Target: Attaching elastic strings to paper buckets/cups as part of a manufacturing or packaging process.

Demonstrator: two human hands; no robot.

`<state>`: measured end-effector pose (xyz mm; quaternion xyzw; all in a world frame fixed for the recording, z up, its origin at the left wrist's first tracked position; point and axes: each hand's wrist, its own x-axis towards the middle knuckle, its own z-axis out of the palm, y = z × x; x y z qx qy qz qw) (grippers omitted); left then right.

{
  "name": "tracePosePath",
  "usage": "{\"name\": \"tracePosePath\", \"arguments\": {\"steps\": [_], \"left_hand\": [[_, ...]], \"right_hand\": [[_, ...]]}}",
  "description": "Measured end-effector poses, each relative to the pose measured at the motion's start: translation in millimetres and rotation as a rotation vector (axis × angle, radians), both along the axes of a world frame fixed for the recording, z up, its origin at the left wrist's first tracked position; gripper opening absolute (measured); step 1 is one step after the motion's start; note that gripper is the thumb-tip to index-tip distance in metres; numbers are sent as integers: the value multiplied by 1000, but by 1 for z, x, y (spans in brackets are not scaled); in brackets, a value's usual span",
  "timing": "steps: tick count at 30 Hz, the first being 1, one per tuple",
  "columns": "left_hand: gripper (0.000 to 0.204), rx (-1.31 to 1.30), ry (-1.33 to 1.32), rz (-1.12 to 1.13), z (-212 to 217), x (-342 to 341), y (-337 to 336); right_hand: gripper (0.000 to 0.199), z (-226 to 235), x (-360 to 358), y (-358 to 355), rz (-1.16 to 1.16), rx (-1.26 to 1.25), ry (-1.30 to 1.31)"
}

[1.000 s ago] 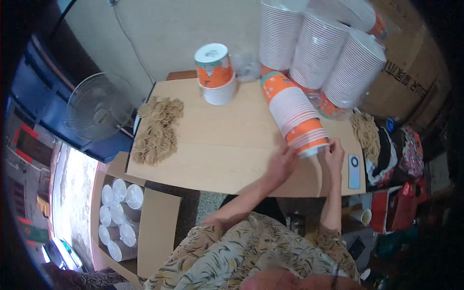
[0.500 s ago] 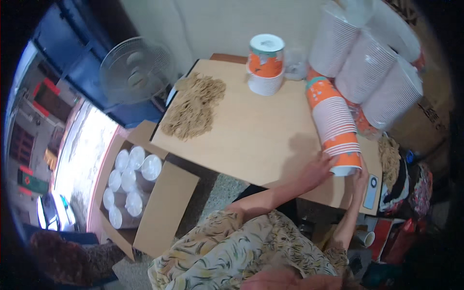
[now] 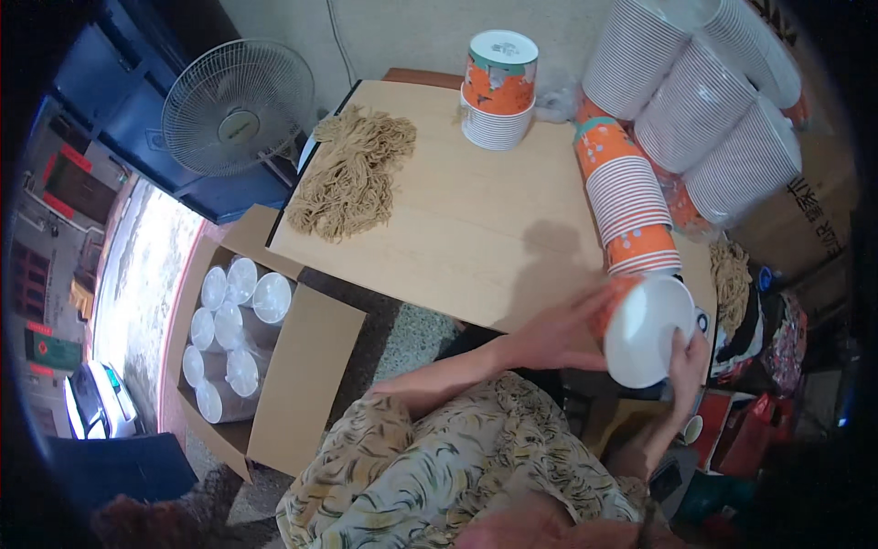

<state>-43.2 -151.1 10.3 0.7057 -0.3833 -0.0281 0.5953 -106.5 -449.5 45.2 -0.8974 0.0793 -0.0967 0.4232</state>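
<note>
Both my hands hold one orange paper tub (image 3: 651, 331) at the table's near right edge, its white inside tilted up toward me. My left hand (image 3: 578, 322) is against its orange outer wall, slightly blurred. At the opposite rim, my right hand (image 3: 688, 364) grips with the thumb over the edge. Just beyond, a nested stack of orange and white paper tubs (image 3: 629, 194) lies on its side. A shorter stack of tubs (image 3: 499, 91) stands upside down at the table's back. Tan crinkled paper strands (image 3: 352, 174) are heaped at the left.
Tall plastic-wrapped tub stacks (image 3: 695, 101) crowd the right back. Left of the table (image 3: 457, 229), an open carton (image 3: 306, 384) holds several wrapped white stacks. A fan (image 3: 240, 110) stands behind it. More tan strands (image 3: 730, 284) and bags are beyond the right edge.
The end tub has come off the lying stack, moved toward me and turned so its inside shows. Both hands moved with it. The head view has shifted a little.
</note>
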Motion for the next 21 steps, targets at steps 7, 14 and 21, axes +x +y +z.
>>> {"name": "tracePosePath", "arguments": {"steps": [7,14,21], "left_hand": [[58,163,452,404,1,31,105],[33,33,213,707,-70,73,203],[15,202,-119,1240,-65,128,308]], "right_hand": [[37,-36,79,144,269,507,194],[49,-65,95,216,353,579,213],[39,-131,63,222,565,775,196]]}}
